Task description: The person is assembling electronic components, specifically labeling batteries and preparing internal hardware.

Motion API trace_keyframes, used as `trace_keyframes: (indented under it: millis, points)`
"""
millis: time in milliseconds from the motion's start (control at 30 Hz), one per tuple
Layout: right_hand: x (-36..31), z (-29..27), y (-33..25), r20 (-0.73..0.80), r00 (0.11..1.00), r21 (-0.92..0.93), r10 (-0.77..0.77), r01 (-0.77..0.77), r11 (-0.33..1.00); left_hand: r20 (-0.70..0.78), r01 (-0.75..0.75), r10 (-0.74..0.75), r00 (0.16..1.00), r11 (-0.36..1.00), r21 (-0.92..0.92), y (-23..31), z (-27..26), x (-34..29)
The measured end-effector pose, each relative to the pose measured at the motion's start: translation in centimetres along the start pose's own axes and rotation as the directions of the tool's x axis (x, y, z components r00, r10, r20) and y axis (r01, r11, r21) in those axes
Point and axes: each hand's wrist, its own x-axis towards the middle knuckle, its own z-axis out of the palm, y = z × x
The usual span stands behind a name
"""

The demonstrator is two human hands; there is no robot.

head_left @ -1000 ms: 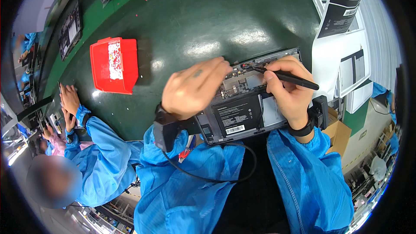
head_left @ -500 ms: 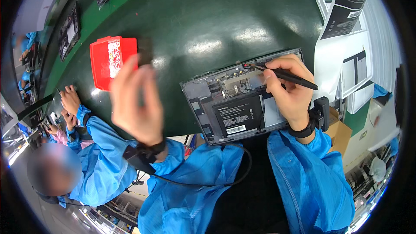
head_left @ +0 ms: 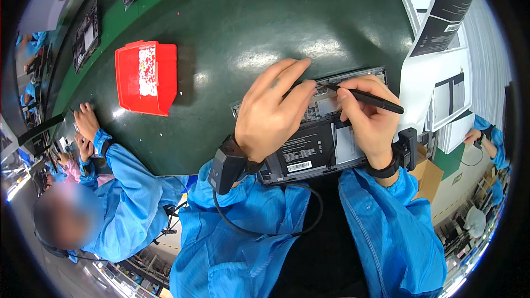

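Black slim tool (head_left: pixel 375 101) sat in right hand (head_left: pixel 372 124), pinched between thumb and fingers; narrow grip, point aimed left and down at the exposed boards along the far edge of the opened device (head_left: pixel 330 168). Contact at the point: too small to tell. Left hand (head_left: pixel 268 113) hung over the device's left part, back up, fingers stretched toward the tool's point, 2 fingertip groups slightly apart. Left thumb hidden, so couldn't tell if anything was held there.

Device location: on the green table (head_left: pixel 232 33), at its near edge, right in front of the person, slightly tilted in view. Black battery (head_left: pixel 295 146) with a white barcode label filled its near middle part. Both wrists wore black straps with boxy units; sleeves blue.

Left on table: red bin (head_left: pixel 130 80) with a patchy white area, well apart from the device. Far left: 2 more opened devices (head_left: pixel 87 36). Right: black-and-white printed sheet (head_left: pixel 441 19), curled up beside a stack of white sheets (head_left: pixel 486 55). Cardboard box (head_left: pixel 428 176) below those. Co-worker in blue at left, hands (head_left: pixel 87 122) near table edge; another person's hand (head_left: pixel 472 136) at far right.
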Motion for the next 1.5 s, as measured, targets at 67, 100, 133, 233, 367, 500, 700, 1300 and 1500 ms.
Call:
trace_keyframes:
  millis: [67, 100, 133, 233, 367, 500, 700, 1300, 1500]
  points:
    - [0.0, -0.2, -0.5, 0.017, 0.997, 0.122, 0.078, -0.08, 0.989, -0.011, -0.007, 0.006, 1.0, 1.0, -0.004, 0.2, -0.1, 0.0]
    - [0.1, -0.3, -0.4, 0.016, 0.996, 0.122, 0.085, -0.086, 0.989, -0.007, 0.001, -0.001, 1.0, 1.0, -0.018, 0.1, 0.2, -0.1]
    - [0.2, -0.5, -0.3, 0.012, 0.991, 0.158, 0.13, -0.13, 0.979, -0.004, 0.008, -0.008, 1.0, 0.999, -0.032, 0.0, 0.4, -0.1]
    - [0.0, -0.5, -0.3, 0.007, 0.983, 0.194, 0.185, -0.183, 0.964, -0.001, 0.041, -0.041, 0.999, 0.996, -0.078, 0.2, 0.6, -0.3]
    - [0.1, 0.3, -0.2, 0.04, 0.986, 0.14, 0.16, -0.164, 0.976, -0.002, 0.072, -0.072, 0.997, 0.995, -0.07, 0.0, 0.2, -1.1]
    - [0.0, 0.2, -0.4, 0.008, 0.99, 0.109, 0.143, -0.143, 0.984, -0.01, 0.049, -0.05, 0.999, 0.996, -0.071, -0.1, 0.5, -0.7]
    - [0.4, 0.6, -0.6, 0.026, 0.994, 0.054, 0.109, -0.11, 0.992, -0.031, 0.059, -0.06, 0.998, 0.997, -0.039, -0.3, 0.1, -0.6]
    - [0.2, 1.2, -0.7, 0.005, 0.993, 0.052, 0.118, -0.118, 0.992, 0.128, 0.363, -0.351, 0.928, 0.928, -0.087, 0.7, -0.9, 0.1]
    - [0.3, 1.0, -0.9, -0.002, 0.995, 0.042, 0.096, -0.096, 0.995, 0.118, -0.049, 0.036, 0.992, 0.993, 0.111, 0.2, -0.7, -1.2]
